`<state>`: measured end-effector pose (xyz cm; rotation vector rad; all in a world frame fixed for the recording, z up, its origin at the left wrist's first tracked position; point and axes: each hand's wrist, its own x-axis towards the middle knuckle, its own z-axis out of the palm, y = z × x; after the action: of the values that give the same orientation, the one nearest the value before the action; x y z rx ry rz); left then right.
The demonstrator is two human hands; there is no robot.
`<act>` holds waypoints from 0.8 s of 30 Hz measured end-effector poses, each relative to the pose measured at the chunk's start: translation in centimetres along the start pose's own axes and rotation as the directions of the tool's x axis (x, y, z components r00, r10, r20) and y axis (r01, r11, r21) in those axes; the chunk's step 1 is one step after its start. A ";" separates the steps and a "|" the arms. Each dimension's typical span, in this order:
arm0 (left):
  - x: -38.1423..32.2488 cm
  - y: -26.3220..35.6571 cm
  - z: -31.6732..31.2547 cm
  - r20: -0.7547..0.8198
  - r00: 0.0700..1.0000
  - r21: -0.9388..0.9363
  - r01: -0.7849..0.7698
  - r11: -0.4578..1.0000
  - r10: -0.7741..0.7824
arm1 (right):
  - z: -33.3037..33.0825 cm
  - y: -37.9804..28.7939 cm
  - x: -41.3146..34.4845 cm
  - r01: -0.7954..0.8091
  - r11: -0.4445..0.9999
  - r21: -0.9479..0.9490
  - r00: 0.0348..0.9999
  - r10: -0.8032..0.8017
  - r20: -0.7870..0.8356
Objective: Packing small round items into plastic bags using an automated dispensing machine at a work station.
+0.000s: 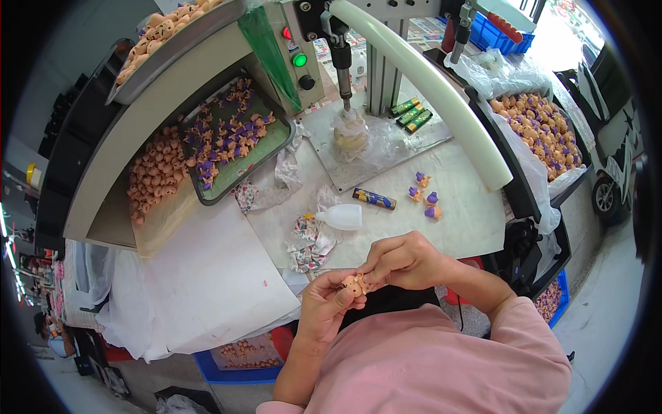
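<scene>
Close in front of my body, my left hand [326, 302] grips a small peach-coloured toy figure [355, 284] between thumb and fingers. My right hand [408, 262] pinches the figure's upper right edge, and its fingertips partly cover that part. Just beyond the hands lies a translucent squeeze bottle [342, 217] with a yellow tip, on its side beside a crumpled floral cloth [309, 243]. A dark blue cylinder [374, 198] with gold print sits behind the bottle. Several small purple-and-peach figure parts [431, 204] are scattered to the right of it.
A bench press [342, 64] stands over a metal plate [331, 165], its white curved tube [439, 77] arching rightward. At left, a dark tray [282, 139] of purple figure parts adjoins a heap of round peach parts [155, 171]. A lined crate [538, 137] of figures stands right.
</scene>
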<state>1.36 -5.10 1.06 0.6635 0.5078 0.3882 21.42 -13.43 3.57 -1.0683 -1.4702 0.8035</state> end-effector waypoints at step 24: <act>0.5 2.1 -0.5 0.053 0.999 -0.249 0.014 0.968 -0.001 | -13.3 -14.7 20.2 -0.057 0.423 -0.904 0.749 -0.581 -0.319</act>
<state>1.11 -3.04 1.93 0.4274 0.4030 0.4187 31.79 -0.98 26.78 -1.5681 -1.3949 -0.7001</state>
